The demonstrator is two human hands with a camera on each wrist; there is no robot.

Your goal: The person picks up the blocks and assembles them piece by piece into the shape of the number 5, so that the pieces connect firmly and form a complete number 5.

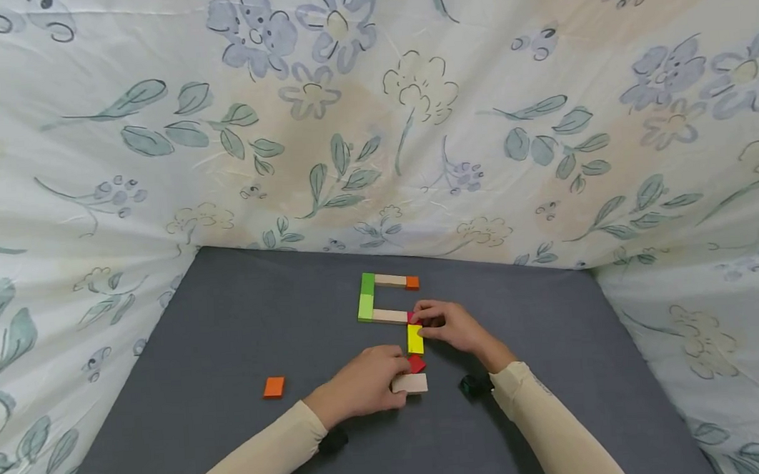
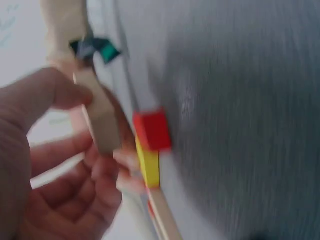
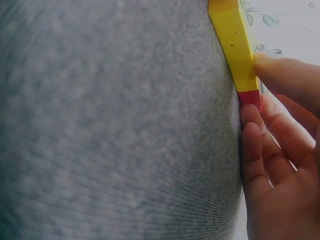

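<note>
My left hand [image 1: 369, 382] grips a plain wooden block [image 2: 102, 117] between thumb and fingers, over the grey surface. Beside that block lies a red block [image 1: 416, 364], turned at an angle to the yellow block [image 1: 415, 340] just beyond it. My right hand [image 1: 451, 325] is at the far end of the yellow block. Its thumb [image 3: 275, 67] touches the yellow block's side, and its fingertips rest against a pinkish-red block [image 3: 250, 99] that abuts the yellow one. That pinkish-red block is partly covered by the fingers in the head view.
Two green blocks [image 1: 366, 296] form the left side of a row layout. Wooden blocks [image 1: 390, 281] run right from them, the far one ending at an orange block [image 1: 413, 283]. Another orange block [image 1: 274, 387] lies apart at left. Floral cloth [image 1: 361, 123] rises behind the grey table [image 1: 229, 323].
</note>
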